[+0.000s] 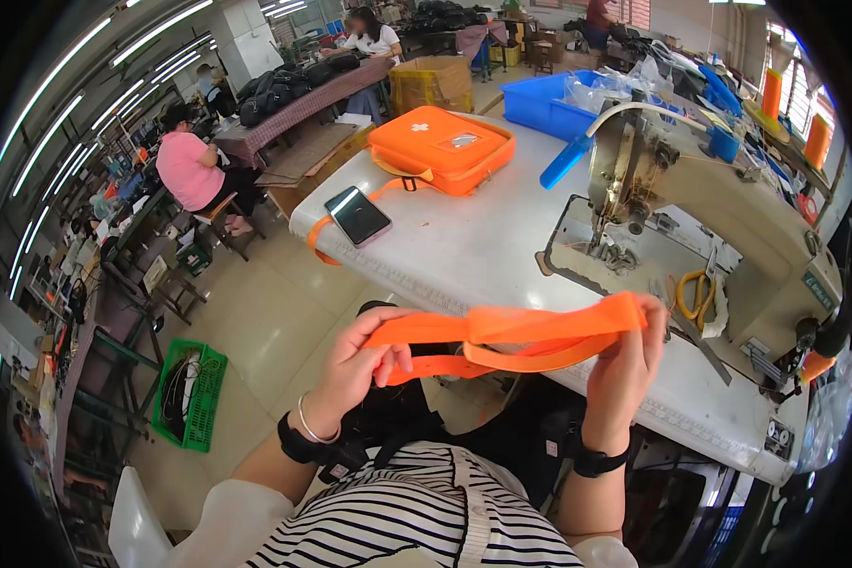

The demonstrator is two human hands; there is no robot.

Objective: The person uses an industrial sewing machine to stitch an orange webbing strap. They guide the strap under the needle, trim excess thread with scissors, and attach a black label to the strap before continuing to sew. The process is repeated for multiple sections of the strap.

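Near the edge of the tabletop (464, 251), the orange strap (549, 324) is held in loops between the left hand (358, 358) and right hand (627, 360), apart, each clamped on it. Layers could be twisted by uneven grip; slack could be snagged if swung against the sewing machine (729, 194).

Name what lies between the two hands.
In the head view, a looped orange strap spans from the left hand to the right hand, held by both.

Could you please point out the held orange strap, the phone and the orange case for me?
Orange strap (551, 324), head view: middle of its broad upper band.
Phone (359, 217), head view: its dark screen.
Orange case (435, 149), head view: its top panel.
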